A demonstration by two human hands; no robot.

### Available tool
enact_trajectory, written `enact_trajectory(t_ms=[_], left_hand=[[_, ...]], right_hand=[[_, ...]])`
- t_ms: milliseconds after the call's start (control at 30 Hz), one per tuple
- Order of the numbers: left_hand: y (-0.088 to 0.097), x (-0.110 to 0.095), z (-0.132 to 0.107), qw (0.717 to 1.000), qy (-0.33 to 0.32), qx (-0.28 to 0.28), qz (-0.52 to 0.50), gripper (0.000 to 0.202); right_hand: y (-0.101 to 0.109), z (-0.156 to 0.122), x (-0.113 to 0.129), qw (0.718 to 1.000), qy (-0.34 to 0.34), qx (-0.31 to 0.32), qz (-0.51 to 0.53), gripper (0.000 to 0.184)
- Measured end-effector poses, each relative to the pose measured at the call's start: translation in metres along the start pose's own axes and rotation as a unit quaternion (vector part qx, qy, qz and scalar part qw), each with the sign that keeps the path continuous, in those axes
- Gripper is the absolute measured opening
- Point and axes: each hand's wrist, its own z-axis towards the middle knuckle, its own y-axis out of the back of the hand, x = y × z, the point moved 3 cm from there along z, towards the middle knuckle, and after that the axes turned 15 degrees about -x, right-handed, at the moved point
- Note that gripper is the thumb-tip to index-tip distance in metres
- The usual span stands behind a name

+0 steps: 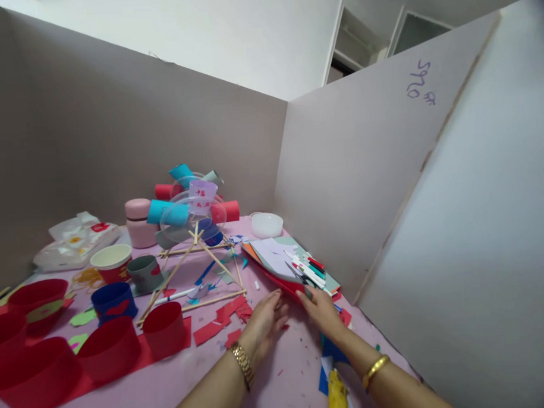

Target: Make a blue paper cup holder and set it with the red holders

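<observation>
My right hand [323, 312] grips the near edge of a red paper sheet [274, 279], its fingers closed over the edge. On that sheet lie white paper [271, 257], a pair of scissors [305, 278] and several marker pens [316, 274]. My left hand [264, 324] is beside the sheet's near edge, fingers loosely bent and apart, with nothing visible in it. Red paper scraps [214, 328] lie left of that hand. A yellow object [337, 395] and blue paper pieces [333, 349] are under and beside my right forearm.
Red paper rings [110, 349] stand at the front left, near a blue ring [115, 302] and a paper cup [111, 263]. A stick frame [202, 245] carries clear discs with coloured tubes. Behind are a pink flask [141, 223] and white bowl [267, 225]. Grey panels [342, 166] enclose the table.
</observation>
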Motion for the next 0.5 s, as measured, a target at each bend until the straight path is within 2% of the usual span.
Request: enact_trajectory(t_ms=[167,300,500], left_hand=[[-0.006,-0.003,-0.002,0.999,-0.002,0.033,0.004,0.024],[-0.002,0.007,-0.001,1.000,-0.016,0.019,0.016,0.026],[-0.004,0.010,0.005,0.997,-0.069,-0.010,0.042,0.026]], right_hand=[[0.008,-0.007,0.015,0.995,0.055,0.082,-0.026,0.027],[0.005,-0.014,0.020,0.987,0.087,0.118,-0.063,0.030],[0.002,-0.018,0.023,0.978,0.133,0.146,-0.070,0.019]])
